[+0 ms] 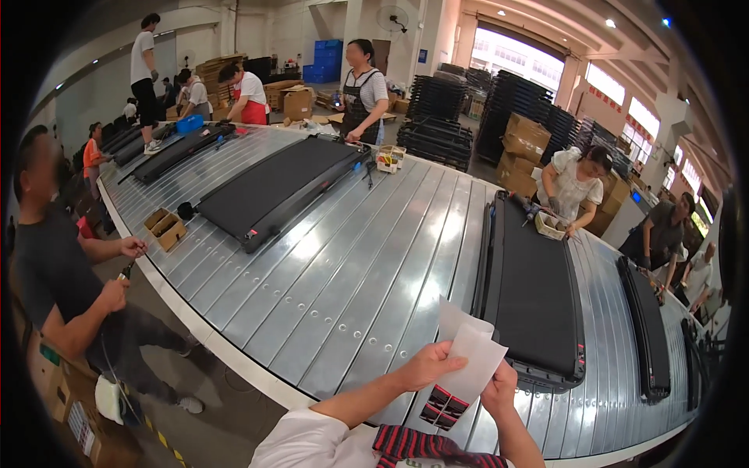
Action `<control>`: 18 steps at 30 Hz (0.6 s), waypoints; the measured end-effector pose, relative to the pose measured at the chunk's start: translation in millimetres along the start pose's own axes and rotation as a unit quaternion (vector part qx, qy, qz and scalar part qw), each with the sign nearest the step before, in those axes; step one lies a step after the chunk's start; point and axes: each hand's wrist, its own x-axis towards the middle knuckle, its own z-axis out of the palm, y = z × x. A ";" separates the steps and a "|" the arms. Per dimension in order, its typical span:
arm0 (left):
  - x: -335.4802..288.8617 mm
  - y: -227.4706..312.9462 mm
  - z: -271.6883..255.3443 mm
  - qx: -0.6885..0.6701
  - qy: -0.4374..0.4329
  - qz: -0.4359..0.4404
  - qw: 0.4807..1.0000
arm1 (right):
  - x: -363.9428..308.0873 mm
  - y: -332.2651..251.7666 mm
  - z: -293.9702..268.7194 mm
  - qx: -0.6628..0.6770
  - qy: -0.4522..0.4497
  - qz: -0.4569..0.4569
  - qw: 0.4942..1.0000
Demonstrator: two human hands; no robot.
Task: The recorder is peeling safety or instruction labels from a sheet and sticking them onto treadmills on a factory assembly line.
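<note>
Low in the head view, I hold white backing paper (473, 359) above the metal conveyor. Its lower end carries several black-and-red labels (445, 406). My left hand (431, 365) pinches the paper's left edge, thumb on top. My right hand (500, 388) has its fingers curled at the right edge; its fingertips are partly hidden behind the paper. Just beyond my hands lies a long black treadmill-like deck (534, 288) with small red marks at its near corners.
The slatted metal conveyor (343, 288) carries another black deck (285, 187) at the left and a narrow black one (644, 327) at the right. A cardboard box of parts (165, 228) sits near the left edge. Co-workers stand around; one is close at the left.
</note>
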 end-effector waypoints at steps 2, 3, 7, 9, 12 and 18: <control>-7.9 4.7 -3.5 0.005 0.014 0.004 1.000 | 3.9 1.8 5.5 0.008 -0.011 -0.025 1.000; -11.9 5.9 -3.6 0.010 0.026 0.005 1.000 | 3.3 2.7 8.0 0.015 -0.015 -0.019 1.000; -32.1 1.8 4.5 0.025 0.044 0.009 0.999 | -8.6 4.3 9.7 0.038 -0.038 -0.009 0.999; -38.7 -1.6 15.4 0.025 0.028 0.000 0.999 | -19.4 1.3 7.9 0.037 -0.032 -0.029 0.998; -41.7 -0.5 25.2 0.071 0.008 -0.006 0.997 | -26.3 -9.8 -0.5 0.016 -0.025 -0.063 0.998; -72.0 -0.4 30.5 0.119 0.072 0.006 0.990 | -27.1 -38.8 -14.1 0.031 -0.068 -0.147 0.986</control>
